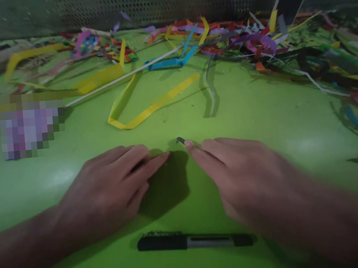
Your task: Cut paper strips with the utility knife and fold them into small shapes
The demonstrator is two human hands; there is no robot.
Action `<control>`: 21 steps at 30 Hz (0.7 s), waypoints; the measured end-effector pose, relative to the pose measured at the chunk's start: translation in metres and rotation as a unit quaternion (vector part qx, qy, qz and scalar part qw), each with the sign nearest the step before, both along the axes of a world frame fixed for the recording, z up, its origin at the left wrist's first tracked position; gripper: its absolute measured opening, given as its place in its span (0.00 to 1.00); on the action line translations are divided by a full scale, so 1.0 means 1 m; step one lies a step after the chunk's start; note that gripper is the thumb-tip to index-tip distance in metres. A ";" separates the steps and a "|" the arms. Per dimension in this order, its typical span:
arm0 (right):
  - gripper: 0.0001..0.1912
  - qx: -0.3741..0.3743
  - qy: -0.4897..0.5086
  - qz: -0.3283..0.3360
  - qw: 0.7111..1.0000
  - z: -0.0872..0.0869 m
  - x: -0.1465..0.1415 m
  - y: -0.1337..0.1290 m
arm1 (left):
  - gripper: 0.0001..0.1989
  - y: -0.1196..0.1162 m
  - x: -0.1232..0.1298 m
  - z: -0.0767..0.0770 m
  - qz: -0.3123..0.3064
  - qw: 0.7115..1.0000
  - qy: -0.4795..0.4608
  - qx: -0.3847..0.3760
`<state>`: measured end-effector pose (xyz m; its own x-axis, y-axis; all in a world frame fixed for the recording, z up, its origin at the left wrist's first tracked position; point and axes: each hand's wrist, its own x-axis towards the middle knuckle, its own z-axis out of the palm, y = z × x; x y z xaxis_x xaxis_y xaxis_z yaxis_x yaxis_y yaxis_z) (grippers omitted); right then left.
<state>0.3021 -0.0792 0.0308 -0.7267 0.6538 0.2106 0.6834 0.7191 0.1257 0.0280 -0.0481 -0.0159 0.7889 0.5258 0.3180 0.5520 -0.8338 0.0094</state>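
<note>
A small dark folded strip of paper [180, 140] lies at the middle of the green table, its near end under the index fingertip of my right hand [247, 174]. The other fingers of that hand are curled in, and its thumb is hidden. My left hand [111, 184] rests opposite, index finger stretched toward the strip and its tip just short of it; the remaining fingers are bent, and I see nothing in them. Closer to me, a capped black pen [195, 241] with a grey barrel lies crosswise, apart from both hands.
Beyond the hands lie a bent yellow paper strip [155, 107], a grey strip [210, 86] and a thin white stick [121, 78]. Coloured paper scraps [252, 41] pile along the back against a perforated metal panel [156, 5]. A blurred-out purplish piece [26, 129] sits at left.
</note>
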 end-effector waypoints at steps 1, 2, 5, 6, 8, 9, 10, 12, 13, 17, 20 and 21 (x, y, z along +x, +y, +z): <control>0.34 0.001 0.009 0.000 1.000 0.000 0.000 0.000 | 0.19 0.000 0.000 -0.001 -0.003 1.000 0.001 0.002; 0.34 0.006 0.017 0.001 1.000 -0.001 0.000 -0.001 | 0.19 0.000 0.000 -0.001 -0.007 1.000 0.003 0.003; 0.34 0.020 0.020 -0.007 1.000 -0.003 0.000 -0.001 | 0.20 0.000 0.002 -0.002 0.002 1.000 0.008 -0.003; 0.35 0.020 0.016 -0.012 1.000 -0.003 0.000 -0.001 | 0.21 0.000 0.003 -0.001 0.007 1.000 0.006 -0.003; 0.34 0.015 0.015 -0.014 1.000 -0.003 0.002 0.000 | 0.24 0.002 0.008 0.001 0.020 1.000 0.021 -0.003; 0.34 0.009 0.018 -0.011 1.000 -0.002 0.002 0.001 | 0.26 0.003 0.010 0.003 0.026 0.999 0.035 -0.001; 0.33 0.004 0.024 -0.009 1.000 -0.001 0.003 0.002 | 0.27 0.004 0.013 0.004 0.029 0.998 0.047 0.003; 0.32 -0.006 0.038 -0.009 0.999 0.001 0.004 0.005 | 0.28 0.007 0.018 0.007 0.028 0.998 0.059 0.014; 0.32 -0.010 0.044 -0.016 0.999 0.003 0.005 0.006 | 0.27 0.008 0.020 0.007 0.025 0.998 0.057 0.018; 0.37 -0.042 0.069 -0.041 0.996 0.006 0.008 0.014 | 0.25 0.007 0.019 0.005 0.047 0.996 0.069 -0.013; 0.41 -0.113 0.020 -0.054 0.992 0.006 0.012 0.019 | 0.26 0.003 0.014 0.001 0.066 0.995 0.054 -0.049; 0.41 -0.135 0.008 -0.055 0.989 0.006 0.014 0.021 | 0.25 0.003 0.012 0.000 0.063 0.996 0.036 -0.055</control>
